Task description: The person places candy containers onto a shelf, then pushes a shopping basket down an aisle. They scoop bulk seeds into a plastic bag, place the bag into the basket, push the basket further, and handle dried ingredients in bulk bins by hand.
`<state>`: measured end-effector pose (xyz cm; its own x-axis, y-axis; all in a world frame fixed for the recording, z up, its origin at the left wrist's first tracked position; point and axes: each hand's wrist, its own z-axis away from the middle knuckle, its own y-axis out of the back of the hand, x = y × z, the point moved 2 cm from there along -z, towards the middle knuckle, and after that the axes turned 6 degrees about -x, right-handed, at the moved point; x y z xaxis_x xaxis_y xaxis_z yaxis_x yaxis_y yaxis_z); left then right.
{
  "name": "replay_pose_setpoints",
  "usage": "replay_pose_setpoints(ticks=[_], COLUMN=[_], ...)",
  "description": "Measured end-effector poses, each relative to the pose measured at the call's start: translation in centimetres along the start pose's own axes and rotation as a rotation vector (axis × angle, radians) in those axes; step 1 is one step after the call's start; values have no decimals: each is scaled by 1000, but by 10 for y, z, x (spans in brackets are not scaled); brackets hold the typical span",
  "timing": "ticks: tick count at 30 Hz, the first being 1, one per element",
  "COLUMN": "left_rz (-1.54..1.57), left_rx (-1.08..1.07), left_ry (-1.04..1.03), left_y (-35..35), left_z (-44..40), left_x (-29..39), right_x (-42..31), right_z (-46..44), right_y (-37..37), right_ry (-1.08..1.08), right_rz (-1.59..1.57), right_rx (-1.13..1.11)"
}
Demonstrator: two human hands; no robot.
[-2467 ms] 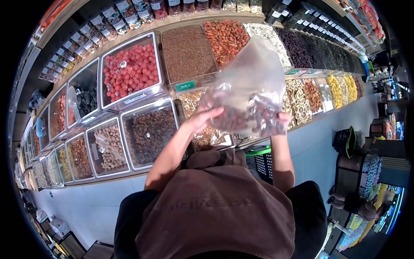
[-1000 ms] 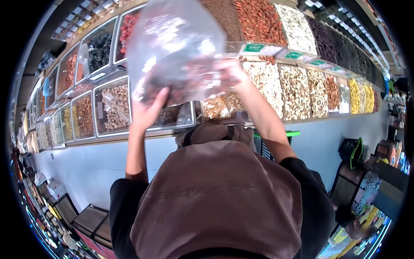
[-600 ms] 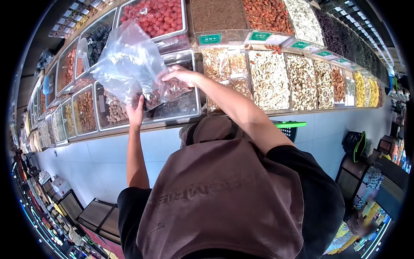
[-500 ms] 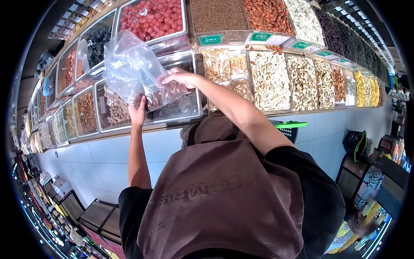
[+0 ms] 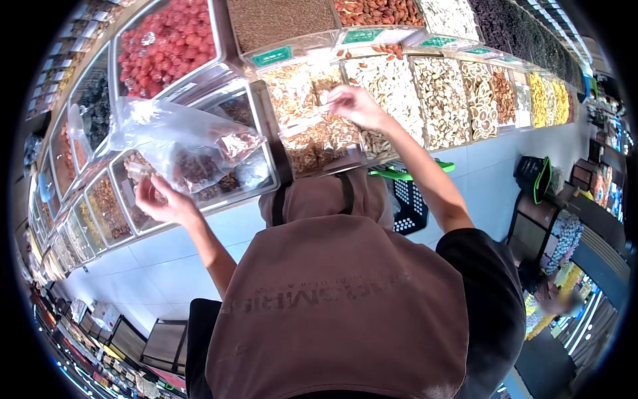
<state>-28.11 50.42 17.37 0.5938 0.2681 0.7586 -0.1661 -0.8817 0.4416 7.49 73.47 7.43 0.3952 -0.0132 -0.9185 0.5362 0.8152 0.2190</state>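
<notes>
A clear plastic bag [image 5: 179, 133] lies crumpled across a bin of dark dried pieces, with something reddish-brown showing through it. My left hand [image 5: 165, 201] is at the bag's lower left, over the bin's near edge; its fingers are loosely curled and apart, with nothing visible in them. Over a bin of orange-brown flakes [image 5: 325, 139], my right hand [image 5: 359, 108] has its fingers bent together. A pale spot shows at those fingertips, too blurred to name.
Red dried fruit [image 5: 166, 43] fills a bin behind the bag. Bins of pale slices [image 5: 385, 83] and brown seeds [image 5: 282, 23] continue right and back. A black basket [image 5: 409, 206] with green handles is below the counter edge. A person wearing a brown cap [image 5: 319, 203] occupies the foreground.
Both hands have left the bag, which now rests on the bin. My right hand has moved right over the flakes; my left has drawn away leftward. The view has shifted.
</notes>
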Motion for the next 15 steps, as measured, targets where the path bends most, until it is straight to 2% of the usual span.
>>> replay_pose_setpoints(ticks=[1,4,6,7,9,11,12,13,14,15], left_rz=[-14,243,260,211,41,-142,-160,-165,-184,-200], left_rx=[-61,-527,-717,-826,-972,-1108,-1047,-1054,-1023,-991], left_ry=[-48,-19,-87,-92,-213,-204,-341,-341,-429,-516], left_y=[-21,-125,-200,-233,-298,-343,-356,-363,-370,-376], left_z=[6,43,72,82,110,129,135,140,145,148], left_x=[26,80,100,117,117,117,117,113,110,109], right_x=[0,31,31,36,46,31,32,37,55,57], right_z=[6,-11,-24,-35,-57,-63,-65,-69,-77,-78], right_y=[18,65,82,84,90,91,91,90,86,87], right_ry=[-80,-121,-163,-166,-153,-227,-178,-129,-44,-81], right_rz=[56,192,391,383,631,524,557,592,750,691], right_rx=[67,298,469,456,531,484,520,557,700,672])
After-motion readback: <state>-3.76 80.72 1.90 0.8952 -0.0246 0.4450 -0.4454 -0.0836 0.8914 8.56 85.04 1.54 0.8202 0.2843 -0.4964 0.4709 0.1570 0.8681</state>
